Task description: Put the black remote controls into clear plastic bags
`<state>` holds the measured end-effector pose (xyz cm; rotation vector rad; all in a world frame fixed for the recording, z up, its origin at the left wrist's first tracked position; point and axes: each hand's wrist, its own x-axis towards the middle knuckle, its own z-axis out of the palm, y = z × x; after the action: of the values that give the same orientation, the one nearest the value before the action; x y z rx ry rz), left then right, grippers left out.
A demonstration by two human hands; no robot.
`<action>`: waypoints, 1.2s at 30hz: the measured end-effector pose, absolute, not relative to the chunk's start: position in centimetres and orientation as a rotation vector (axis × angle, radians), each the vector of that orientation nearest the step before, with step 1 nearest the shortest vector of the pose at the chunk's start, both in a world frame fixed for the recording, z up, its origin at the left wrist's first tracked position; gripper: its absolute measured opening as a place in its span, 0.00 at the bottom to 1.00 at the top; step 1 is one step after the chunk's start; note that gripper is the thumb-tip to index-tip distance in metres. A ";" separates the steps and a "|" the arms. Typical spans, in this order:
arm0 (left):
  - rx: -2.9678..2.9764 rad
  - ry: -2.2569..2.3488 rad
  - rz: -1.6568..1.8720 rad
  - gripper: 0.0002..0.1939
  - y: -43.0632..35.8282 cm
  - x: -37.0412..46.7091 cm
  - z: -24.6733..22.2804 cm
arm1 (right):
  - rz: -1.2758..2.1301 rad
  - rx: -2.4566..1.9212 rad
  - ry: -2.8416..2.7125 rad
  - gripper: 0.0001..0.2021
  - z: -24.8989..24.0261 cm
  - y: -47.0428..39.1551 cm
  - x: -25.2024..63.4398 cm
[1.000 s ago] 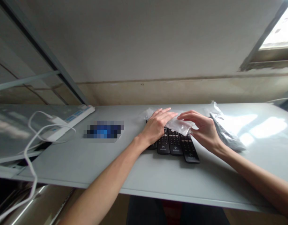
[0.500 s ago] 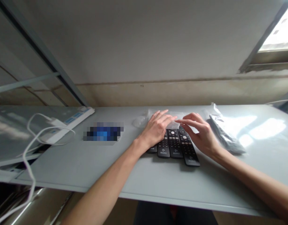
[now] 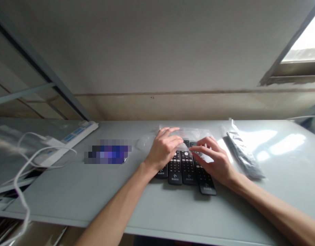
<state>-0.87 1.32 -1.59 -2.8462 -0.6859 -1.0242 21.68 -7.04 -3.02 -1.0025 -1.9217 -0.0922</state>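
Grey-painted wall (image 3: 157, 48) fills most of the bkgd, plain and dim up top; below a dark horiz. line runs a cream band (image 3: 172, 107), stained, w/ a couple of small dark specks. Lt-grey counter (image 3: 152, 213) sits along it, approx. full width of view, smooth & a bit shiny. Window (image 3: 308, 41) upper R, blown out white, w/ rough-edged sill (image 3: 296, 73); bright glare patches (image 3: 288, 141) on the counter's R side. Far L: grey metal post (image 3: 41, 66), slanting in view, w/ crossbar (image 3: 24, 92). Brownish surfaces (image 3: 44, 234) under counter, lower L, too dim to ID.
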 end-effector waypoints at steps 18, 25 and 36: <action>-2.882 -0.585 -0.745 0.15 0.4 -0.2 -1.0 | 0.008 -1.048 -1.935 0.08 -2.9 -7.2 21.2; -2.904 -0.828 -0.582 0.37 1.0 -0.8 -1.8 | -0.014 -1.013 -2.013 0.13 -2.2 -7.2 21.0; -2.898 -0.816 -0.783 0.28 0.5 -0.2 -1.3 | -0.203 -0.982 -1.902 0.25 -1.4 -7.9 22.3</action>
<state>-0.22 0.49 -1.30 -2.8983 -0.8162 -0.7827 22.34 -7.89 -1.36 -0.9817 -1.9025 -0.2031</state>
